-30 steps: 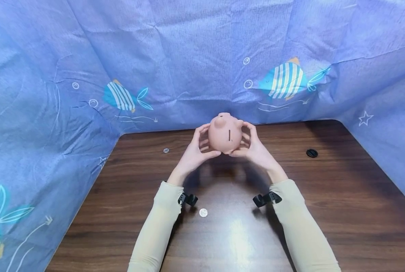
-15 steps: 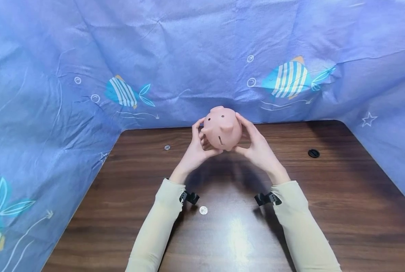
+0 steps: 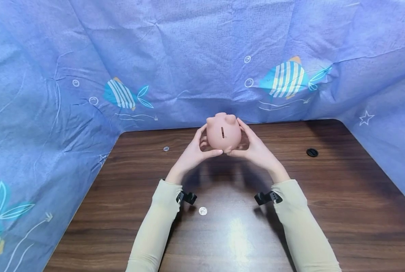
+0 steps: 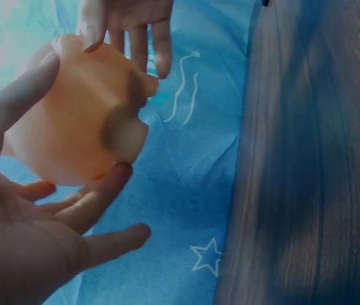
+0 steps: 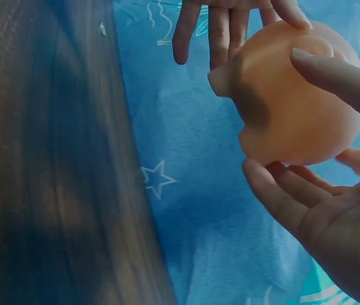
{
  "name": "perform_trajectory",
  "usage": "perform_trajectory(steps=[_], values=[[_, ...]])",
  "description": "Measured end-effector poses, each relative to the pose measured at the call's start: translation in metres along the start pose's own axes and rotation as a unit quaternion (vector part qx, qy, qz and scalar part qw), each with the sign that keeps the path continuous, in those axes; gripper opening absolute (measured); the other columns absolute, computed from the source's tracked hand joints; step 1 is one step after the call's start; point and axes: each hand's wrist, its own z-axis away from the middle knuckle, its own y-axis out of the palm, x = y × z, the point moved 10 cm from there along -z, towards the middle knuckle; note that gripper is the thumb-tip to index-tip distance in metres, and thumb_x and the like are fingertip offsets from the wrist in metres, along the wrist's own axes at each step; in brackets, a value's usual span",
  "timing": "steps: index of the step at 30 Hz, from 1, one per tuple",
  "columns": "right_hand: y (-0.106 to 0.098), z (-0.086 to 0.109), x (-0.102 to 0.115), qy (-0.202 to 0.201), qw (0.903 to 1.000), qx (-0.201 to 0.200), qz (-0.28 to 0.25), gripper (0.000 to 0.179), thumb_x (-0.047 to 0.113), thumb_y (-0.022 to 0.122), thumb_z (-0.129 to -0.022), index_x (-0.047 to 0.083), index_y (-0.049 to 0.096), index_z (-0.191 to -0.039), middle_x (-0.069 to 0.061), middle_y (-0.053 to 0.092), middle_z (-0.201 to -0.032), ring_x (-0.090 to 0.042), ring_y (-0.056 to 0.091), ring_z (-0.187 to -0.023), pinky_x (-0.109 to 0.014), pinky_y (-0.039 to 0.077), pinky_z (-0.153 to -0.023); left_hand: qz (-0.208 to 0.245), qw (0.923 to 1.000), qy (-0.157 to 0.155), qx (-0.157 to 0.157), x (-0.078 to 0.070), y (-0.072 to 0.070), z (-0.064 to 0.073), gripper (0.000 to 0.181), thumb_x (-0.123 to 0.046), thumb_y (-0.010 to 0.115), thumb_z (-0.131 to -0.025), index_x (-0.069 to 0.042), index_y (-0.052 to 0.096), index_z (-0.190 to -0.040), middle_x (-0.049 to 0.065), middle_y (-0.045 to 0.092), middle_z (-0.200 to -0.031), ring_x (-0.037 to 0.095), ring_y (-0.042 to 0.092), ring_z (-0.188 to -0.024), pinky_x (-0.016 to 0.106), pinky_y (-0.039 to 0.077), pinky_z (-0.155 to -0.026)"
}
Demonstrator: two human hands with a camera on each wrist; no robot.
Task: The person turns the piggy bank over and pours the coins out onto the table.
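Note:
A round pink piggy bank point(image 3: 229, 138) is held up over the far part of the table, its coin slot facing the head camera and its snout pointing away. On its left side my left hand point(image 3: 193, 153) grips it, thumb at the near side and fingers curled round the flank. My right hand point(image 3: 257, 151) holds the opposite side the same way. Both thumbs nearly meet near the tail. In the left wrist view, stubby feet show on the piggy bank point(image 4: 72, 121), clear of the table. The right wrist view shows the shaded underside of the piggy bank point(image 5: 306, 108).
A silver coin point(image 3: 203, 210) lies on the brown wooden table point(image 3: 121, 211) between the forearms. Another small coin point(image 3: 166, 149) is at the back left. A black round plug point(image 3: 312, 152) lies at the right. Blue fish-print cloth point(image 3: 195, 56) hangs behind and beside the table.
The piggy bank was turned and tipped so its face showed half a second ago, then rotated back with its slot toward the head camera. Both hands kept hold of it.

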Motion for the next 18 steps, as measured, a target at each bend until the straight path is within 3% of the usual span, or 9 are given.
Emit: perform_trajectory(steps=[5,10,18], values=[[0.006,0.001,-0.025,0.079,0.9963,0.033,-0.009,0.11,0.021,0.085,-0.084,0.02,0.009,-0.163,-0.013,0.041,-0.151,-0.029,0.057,-0.125,-0.043,0.05,-0.102,-0.012,0.9984,-0.055,0.004,0.016,0.0,-0.001,0.095,-0.037,0.085,-0.082,-0.025,0.028,-0.158,0.006,0.062,-0.126,0.02,0.064,-0.113,0.043,0.051,-0.098],[0.013,0.003,-0.04,0.123,0.9899,0.064,-0.031,0.102,0.026,0.081,-0.088,0.015,0.013,-0.162,-0.018,0.053,-0.139,-0.031,0.065,-0.112,-0.046,0.052,-0.099,-0.04,0.9937,-0.103,0.018,0.032,0.002,-0.002,0.089,-0.043,0.078,-0.087,-0.015,0.031,-0.157,0.011,0.065,-0.113,0.022,0.064,-0.105,0.042,0.05,-0.095],[0.018,0.005,-0.056,0.176,0.9804,0.089,-0.005,0.092,0.039,0.075,-0.091,0.008,0.022,-0.16,-0.019,0.047,-0.147,-0.026,0.066,-0.109,-0.043,0.057,-0.092,-0.091,0.983,-0.151,0.052,0.049,0.005,-0.001,0.089,-0.057,0.069,-0.09,-0.006,0.034,-0.154,0.009,0.071,-0.097,0.019,0.07,-0.093,0.045,0.044,-0.105]])
